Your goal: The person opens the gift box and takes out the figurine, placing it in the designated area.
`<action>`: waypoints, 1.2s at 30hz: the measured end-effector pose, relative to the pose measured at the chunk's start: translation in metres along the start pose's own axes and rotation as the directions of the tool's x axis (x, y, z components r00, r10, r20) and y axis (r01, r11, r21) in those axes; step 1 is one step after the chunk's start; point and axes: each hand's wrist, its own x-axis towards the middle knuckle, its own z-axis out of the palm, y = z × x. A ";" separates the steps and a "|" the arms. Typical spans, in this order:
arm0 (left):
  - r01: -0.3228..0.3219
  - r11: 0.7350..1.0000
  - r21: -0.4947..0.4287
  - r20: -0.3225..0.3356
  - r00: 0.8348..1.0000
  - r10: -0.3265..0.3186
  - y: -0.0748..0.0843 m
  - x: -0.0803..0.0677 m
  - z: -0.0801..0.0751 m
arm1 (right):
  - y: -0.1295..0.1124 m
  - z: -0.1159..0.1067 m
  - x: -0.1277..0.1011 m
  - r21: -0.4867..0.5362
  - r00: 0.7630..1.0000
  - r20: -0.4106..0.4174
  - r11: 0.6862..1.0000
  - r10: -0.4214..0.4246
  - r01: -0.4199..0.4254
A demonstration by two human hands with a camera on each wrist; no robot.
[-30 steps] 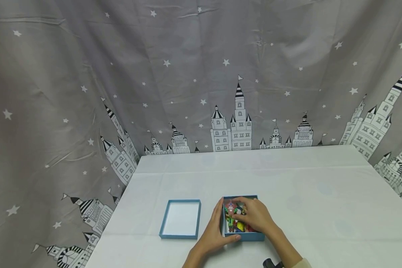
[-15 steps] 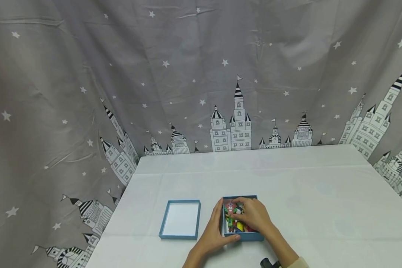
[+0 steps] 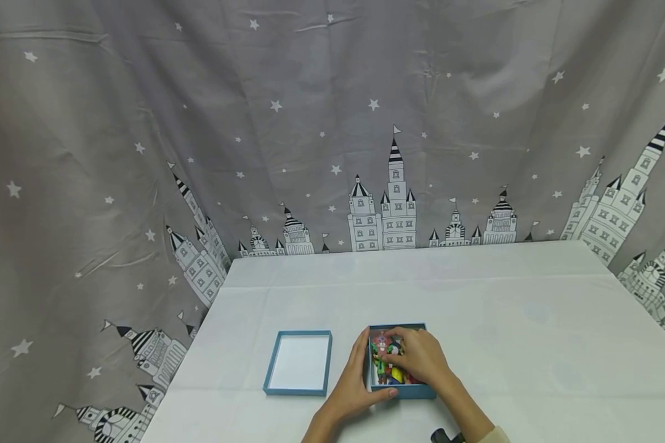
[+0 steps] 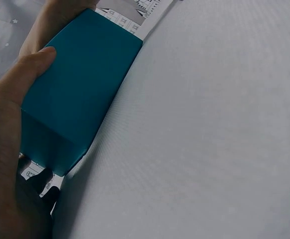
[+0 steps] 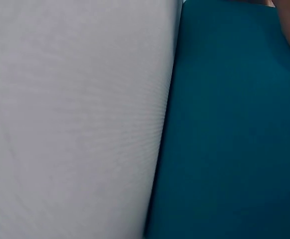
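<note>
A blue box [image 3: 407, 392] filled with small colorful toy figures stands on the white table. My left hand [image 3: 348, 391] holds it, fingers along its left side and thumb against the front wall; the left wrist view also shows that thumb on the teal-looking box [image 4: 80, 84]. Inside the box, my right hand [image 3: 425, 357] pinches one toy figure [image 3: 394, 349] between thumb and fingers, which partly hide it. A pink figure [image 3: 380, 343], a green one [image 3: 380, 367] and a yellow-and-blue one [image 3: 397, 375] lie around the fingertips. The right wrist view shows mainly the box wall [image 5: 229, 124].
Left of the box lies a shallow blue-rimmed lid [image 3: 299, 362] with its white inside facing up. A black device [image 3: 444, 435] is by the right wrist, near a beige sleeve [image 3: 495, 435]. Behind the table [image 3: 510, 307] hangs a grey curtain [image 3: 310, 74] printed with castles and stars.
</note>
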 end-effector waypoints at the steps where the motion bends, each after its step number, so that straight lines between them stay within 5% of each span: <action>1: 0.002 1.000 -0.002 0.000 1.000 -0.002 0.000 0.000 0.000 | 0.000 0.000 0.000 -0.001 1.000 0.000 1.000 0.003 -0.003; 24: -0.006 1.000 0.000 -0.004 1.000 0.006 -0.003 0.000 0.000 | 0.002 -0.009 -0.002 0.194 0.999 0.038 0.981 -0.014 0.007; 36: 0.009 1.000 0.003 -0.016 1.000 -0.009 -0.004 0.001 0.000 | 0.008 -0.044 -0.005 0.141 0.999 -0.030 0.990 0.035 -0.030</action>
